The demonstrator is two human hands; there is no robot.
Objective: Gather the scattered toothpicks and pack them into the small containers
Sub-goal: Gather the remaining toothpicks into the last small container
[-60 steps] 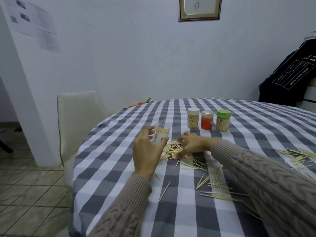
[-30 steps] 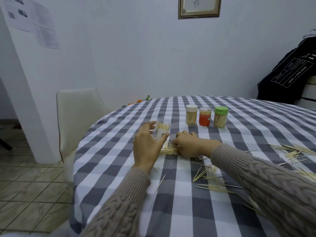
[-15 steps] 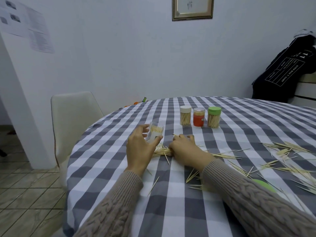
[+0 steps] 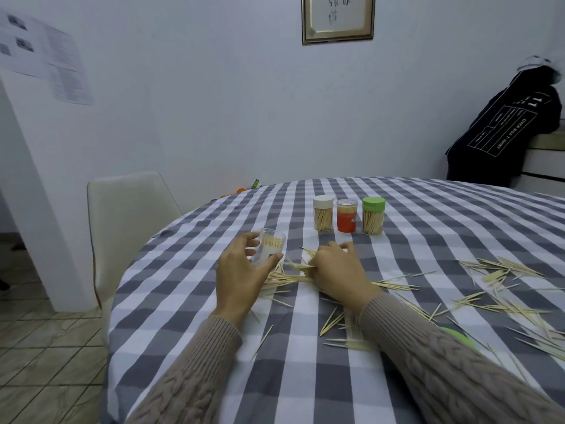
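Checked table (image 4: 428, 209), frame centre. Left hand (image 4: 241, 273) grips open jar (image 4: 270, 249), tilted, part-filled. Right hand (image 4: 336, 270), immediately right of the jar, pinches toothpicks (image 4: 293, 266), long axis pointing left toward it.

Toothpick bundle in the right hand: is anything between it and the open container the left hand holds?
Nothing visible. The right hand pinches a toothpick bundle just right of the open container, which the left hand holds lidless and tilted toward it. Only bare tablecloth shows in the gap.
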